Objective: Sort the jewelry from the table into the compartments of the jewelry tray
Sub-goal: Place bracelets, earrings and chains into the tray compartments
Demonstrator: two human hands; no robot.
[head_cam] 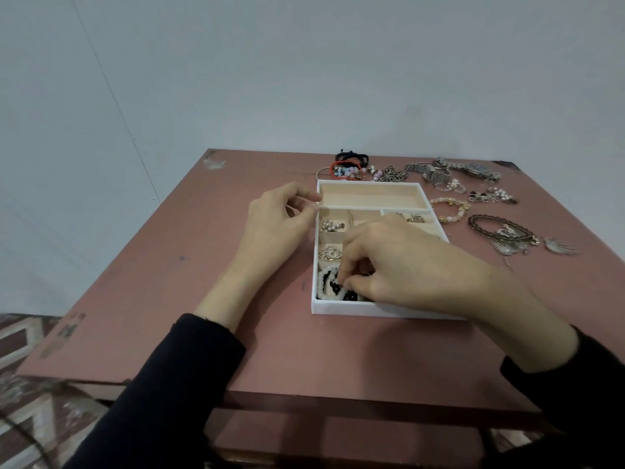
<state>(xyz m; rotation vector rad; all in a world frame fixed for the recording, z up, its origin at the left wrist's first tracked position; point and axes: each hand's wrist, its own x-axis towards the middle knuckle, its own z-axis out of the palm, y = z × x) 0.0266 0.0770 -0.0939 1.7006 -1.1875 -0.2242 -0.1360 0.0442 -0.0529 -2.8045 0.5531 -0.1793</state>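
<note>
A white jewelry tray with beige compartments sits on the pink table. My right hand reaches over it and pinches a black bead bracelet in the near left compartment, beside a white bead bracelet. My left hand hovers at the tray's left rim, fingers loosely curled and holding nothing. Rings and pearl earrings lie in small left compartments. The long far compartment holds nothing. My right hand hides the tray's middle.
Loose jewelry lies behind and right of the tray: red and black cords, metal watches, a pink bead bracelet, dark bead strands with silver pendants. The table's front edge is near me.
</note>
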